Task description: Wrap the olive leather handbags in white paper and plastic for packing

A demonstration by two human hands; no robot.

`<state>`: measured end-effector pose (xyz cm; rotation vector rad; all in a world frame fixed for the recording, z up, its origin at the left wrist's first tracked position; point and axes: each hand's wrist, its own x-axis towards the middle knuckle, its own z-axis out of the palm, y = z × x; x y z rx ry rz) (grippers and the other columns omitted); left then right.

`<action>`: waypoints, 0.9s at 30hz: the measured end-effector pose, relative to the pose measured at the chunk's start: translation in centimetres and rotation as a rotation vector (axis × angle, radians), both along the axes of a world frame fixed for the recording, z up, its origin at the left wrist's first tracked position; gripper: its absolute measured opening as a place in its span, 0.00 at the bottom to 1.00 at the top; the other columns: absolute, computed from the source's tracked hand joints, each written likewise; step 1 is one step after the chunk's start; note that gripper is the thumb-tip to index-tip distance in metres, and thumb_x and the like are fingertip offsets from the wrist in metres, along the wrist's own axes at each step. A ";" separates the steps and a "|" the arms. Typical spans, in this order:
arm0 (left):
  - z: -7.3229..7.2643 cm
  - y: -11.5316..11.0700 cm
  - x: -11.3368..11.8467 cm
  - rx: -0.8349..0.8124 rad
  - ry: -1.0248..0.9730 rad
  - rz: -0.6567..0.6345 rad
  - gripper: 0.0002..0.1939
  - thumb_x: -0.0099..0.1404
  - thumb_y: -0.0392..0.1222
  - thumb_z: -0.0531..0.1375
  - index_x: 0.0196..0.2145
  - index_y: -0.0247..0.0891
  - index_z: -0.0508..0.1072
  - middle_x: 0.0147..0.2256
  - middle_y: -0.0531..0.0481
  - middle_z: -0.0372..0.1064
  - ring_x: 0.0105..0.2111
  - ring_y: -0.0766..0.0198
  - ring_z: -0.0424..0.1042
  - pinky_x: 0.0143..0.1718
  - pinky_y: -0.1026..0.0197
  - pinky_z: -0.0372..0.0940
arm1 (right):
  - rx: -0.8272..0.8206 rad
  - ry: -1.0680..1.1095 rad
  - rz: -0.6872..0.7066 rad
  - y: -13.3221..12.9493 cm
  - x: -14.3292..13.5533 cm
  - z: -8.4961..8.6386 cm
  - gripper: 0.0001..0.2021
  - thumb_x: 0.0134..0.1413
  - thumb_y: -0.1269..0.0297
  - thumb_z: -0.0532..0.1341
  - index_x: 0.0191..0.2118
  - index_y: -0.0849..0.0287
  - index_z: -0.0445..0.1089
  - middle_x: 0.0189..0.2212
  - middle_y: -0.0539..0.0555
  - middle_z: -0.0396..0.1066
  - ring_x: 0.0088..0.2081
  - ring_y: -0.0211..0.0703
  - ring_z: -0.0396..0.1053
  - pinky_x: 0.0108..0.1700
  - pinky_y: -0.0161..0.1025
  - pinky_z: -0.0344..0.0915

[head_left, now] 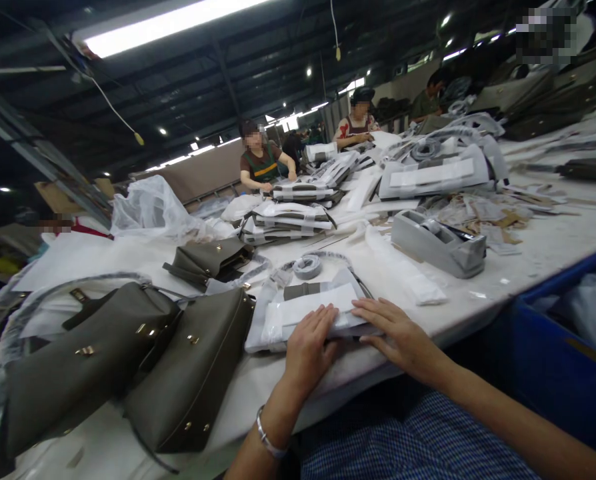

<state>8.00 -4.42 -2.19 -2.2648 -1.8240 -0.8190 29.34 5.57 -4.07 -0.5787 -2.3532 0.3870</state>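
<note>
A handbag wrapped in white paper and clear film lies at the table's near edge, a strip of its olive-grey leather showing on top. My left hand rests on its front, fingers stretched forward and flat. My right hand lies along the bag's right end, fingers extended and slightly apart. Behind the bag, its wrapped handle curves up beside a coiled wrapped strap. Unwrapped olive handbags with gold-coloured fittings lean together just left of the wrapped one.
A grey tape dispenser stands to the right, near a white foam-like sheet. Stacked wrapped bags lie further back. A blue bin sits beside the table at right. Several co-workers are across the table.
</note>
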 end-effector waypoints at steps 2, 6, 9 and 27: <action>0.0 0.0 0.2 0.026 -0.071 0.063 0.32 0.63 0.39 0.67 0.62 0.40 0.62 0.58 0.42 0.69 0.58 0.51 0.69 0.58 0.44 0.67 | 0.025 -0.009 -0.030 0.3 -0.4 0.8 0.18 0.66 0.60 0.57 0.59 0.51 0.67 0.59 0.55 0.69 0.60 0.50 0.65 0.66 0.61 0.56; -0.3 -0.1 0.8 0.064 -0.172 0.118 0.21 0.65 0.44 0.65 0.54 0.41 0.69 0.55 0.43 0.70 0.55 0.52 0.70 0.56 0.48 0.69 | 0.046 -0.030 -0.065 1.3 -1.5 3.4 0.15 0.68 0.57 0.54 0.51 0.55 0.72 0.49 0.56 0.76 0.50 0.50 0.72 0.60 0.56 0.61; -0.4 -0.1 1.0 0.102 -0.198 0.103 0.13 0.66 0.42 0.64 0.49 0.41 0.72 0.49 0.44 0.72 0.50 0.54 0.71 0.53 0.50 0.69 | -0.036 -0.098 -0.064 2.2 -2.4 5.3 0.13 0.66 0.54 0.56 0.45 0.55 0.75 0.42 0.56 0.78 0.46 0.50 0.73 0.51 0.48 0.66; 1.6 0.4 -1.0 -0.090 -0.217 0.111 0.17 0.73 0.35 0.52 0.58 0.39 0.64 0.52 0.43 0.73 0.51 0.54 0.73 0.51 0.48 0.72 | -0.263 -0.324 -0.080 2.6 -3.9 6.5 0.08 0.52 0.54 0.68 0.31 0.51 0.76 0.51 0.55 0.71 0.51 0.55 0.68 0.54 0.54 0.65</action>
